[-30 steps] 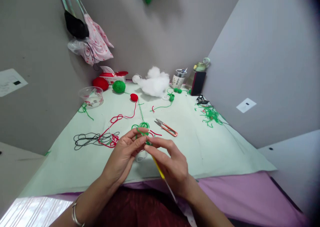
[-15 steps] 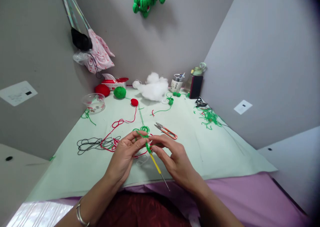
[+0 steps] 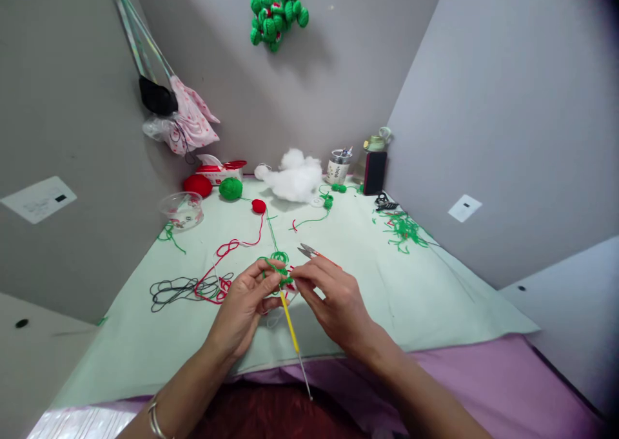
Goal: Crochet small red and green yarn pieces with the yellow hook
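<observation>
Between both hands is a small piece of green crochet. My left hand is closed on its left side, thumb against fingers, with green yarn running over the forefinger. My right hand pinches the right edge of the crochet. A crochet hook with a yellow handle slants down from the work, its bare metal end towards my lap. How the hook's upper end sits in the stitches is hidden. Loops of green yarn lie just beyond the fingers. Thread snips lie behind my right hand, which partly covers them.
Red yarn and dark cord lie tangled at left. Farther back are a green yarn ball, white stuffing, a clear tub and a pen can. Green scraps are heaped at right, near a leaning phone.
The hook has swung to point more straight down. The crochet has turned between my fingers, and my right hand has closed in over its edge, covering more of the snips. The view has tilted slightly upward.
</observation>
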Demonstrator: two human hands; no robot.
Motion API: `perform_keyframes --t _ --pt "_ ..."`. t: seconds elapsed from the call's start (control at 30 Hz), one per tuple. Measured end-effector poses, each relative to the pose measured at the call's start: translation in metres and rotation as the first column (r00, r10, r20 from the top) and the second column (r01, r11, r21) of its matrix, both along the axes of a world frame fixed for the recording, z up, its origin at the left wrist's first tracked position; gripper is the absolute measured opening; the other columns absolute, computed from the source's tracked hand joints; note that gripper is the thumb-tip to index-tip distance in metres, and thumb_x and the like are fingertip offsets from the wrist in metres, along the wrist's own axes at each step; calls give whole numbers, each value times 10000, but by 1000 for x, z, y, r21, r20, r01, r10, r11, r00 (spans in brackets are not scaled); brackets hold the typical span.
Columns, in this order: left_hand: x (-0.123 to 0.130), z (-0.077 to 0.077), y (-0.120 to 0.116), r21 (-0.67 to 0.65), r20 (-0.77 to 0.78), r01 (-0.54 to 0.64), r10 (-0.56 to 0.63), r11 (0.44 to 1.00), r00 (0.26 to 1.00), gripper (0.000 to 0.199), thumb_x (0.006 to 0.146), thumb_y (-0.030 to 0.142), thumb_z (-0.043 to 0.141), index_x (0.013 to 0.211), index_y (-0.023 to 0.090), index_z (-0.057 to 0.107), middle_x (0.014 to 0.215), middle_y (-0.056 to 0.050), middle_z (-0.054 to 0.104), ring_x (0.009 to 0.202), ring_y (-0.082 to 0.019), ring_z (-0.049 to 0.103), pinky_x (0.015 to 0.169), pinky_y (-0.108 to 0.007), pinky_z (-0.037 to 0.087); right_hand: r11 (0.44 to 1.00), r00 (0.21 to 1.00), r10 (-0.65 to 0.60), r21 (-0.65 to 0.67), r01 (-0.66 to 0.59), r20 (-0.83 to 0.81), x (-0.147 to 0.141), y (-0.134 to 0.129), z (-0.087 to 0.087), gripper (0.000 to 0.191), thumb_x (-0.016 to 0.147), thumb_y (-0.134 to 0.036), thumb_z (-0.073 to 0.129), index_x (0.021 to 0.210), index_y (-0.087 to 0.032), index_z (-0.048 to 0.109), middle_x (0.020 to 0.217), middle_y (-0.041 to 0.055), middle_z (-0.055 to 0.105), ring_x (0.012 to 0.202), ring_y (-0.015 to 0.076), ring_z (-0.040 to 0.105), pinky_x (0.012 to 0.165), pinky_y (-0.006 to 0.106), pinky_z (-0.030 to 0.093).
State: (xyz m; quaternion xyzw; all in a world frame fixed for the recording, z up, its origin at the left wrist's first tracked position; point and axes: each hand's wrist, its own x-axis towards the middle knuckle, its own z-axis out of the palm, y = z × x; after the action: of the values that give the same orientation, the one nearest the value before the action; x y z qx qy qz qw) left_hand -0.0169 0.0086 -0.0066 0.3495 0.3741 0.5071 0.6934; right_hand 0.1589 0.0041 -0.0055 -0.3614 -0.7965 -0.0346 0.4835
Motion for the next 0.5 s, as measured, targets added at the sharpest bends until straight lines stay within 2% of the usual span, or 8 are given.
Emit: perform_keyframes --t 0.17,0.27,0.33,0.4,0.5 --pt "5 0 3 -22 80 -60 61 998 995 418 670 342 1002 951 171 744 838 -15 755 741 -122 696 667 -209 623 975 973 -149 190 115 174 -3 2 0 214 1037 -99 554 894 -177 692 783 50 721 713 168 675 736 290 557" --pt "9 2 7 -12 104 -89 90 996 990 438 643 333 1015 934 165 733 808 -4 760 741 -108 715 688 -176 612 974 968 -147 201 105 205 -3 2 0 219 1048 -127 549 891 -165 697 780 61 715 699 178 663 710 296 543" --pt "8 2 10 6 98 -105 104 994 990 445 638 334 1018 933 168 728 797 3 763 741 -103 722 687 -159 603 989 986 -92 128 75 138 -1 3 2 206 1052 -132 550 919 -162 703 791 59 717 716 173 672 696 282 540" --pt "4 3 13 24 84 -117 114 993 990 448 638 325 1018 941 172 726 789 6 771 728 -105 730 676 -153 597 1000 1000 -16 -4 16 24 5 5 4 171 1049 -145 574 944 -171 707 800 43 716 719 155 673 681 257 537" --pt "-3 4 16 44 53 -115 113 992 992 451 638 320 1019 951 168 731 771 -3 781 701 -119 738 677 -172 606 963 997 42 -263 -58 -67 18 12 7 106 1040 -198 625 976 -189 709 844 22 731 737 137 685 679 233 535"
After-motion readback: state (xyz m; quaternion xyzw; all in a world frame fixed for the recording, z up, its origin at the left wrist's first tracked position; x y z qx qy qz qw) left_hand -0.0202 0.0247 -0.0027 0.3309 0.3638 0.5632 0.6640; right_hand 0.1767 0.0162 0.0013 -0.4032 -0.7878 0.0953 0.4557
